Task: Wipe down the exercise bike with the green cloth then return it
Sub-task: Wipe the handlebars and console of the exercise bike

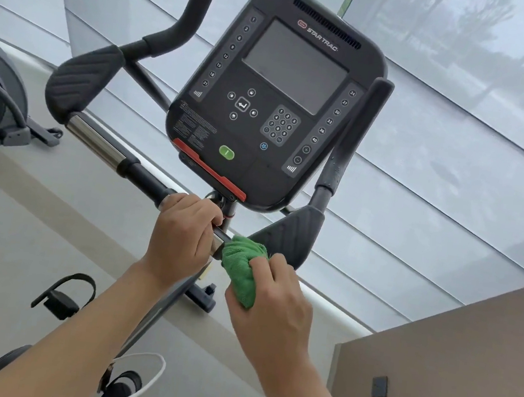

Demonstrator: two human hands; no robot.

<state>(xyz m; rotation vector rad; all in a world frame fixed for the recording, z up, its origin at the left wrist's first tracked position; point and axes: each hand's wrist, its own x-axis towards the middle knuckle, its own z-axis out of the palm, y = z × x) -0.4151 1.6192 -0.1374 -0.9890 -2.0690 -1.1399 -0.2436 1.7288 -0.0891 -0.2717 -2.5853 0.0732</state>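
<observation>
You have 1 bike (pixel 275 102) in front of you, 1 cloth (pixel 241 267), and 2 hands on the job. The cloth is bright green, bunched into a wad, pressed on the handlebar (pixel 145 175) just below the console. Your right hand (pixel 274 310) curls its fingers around the cloth. Your left hand (pixel 181 238) wraps tightly round the bar, just beside the cloth.

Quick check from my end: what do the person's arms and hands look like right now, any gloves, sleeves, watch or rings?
Both arms come up from the bottom edge of the head view, bare along all that shows. No sleeve cuff is in view on either forearm. The left hand and the right hand wear no gloves. No watch, band or bracelet shows at either wrist, and no ring shows on the visible fingers.
</observation>
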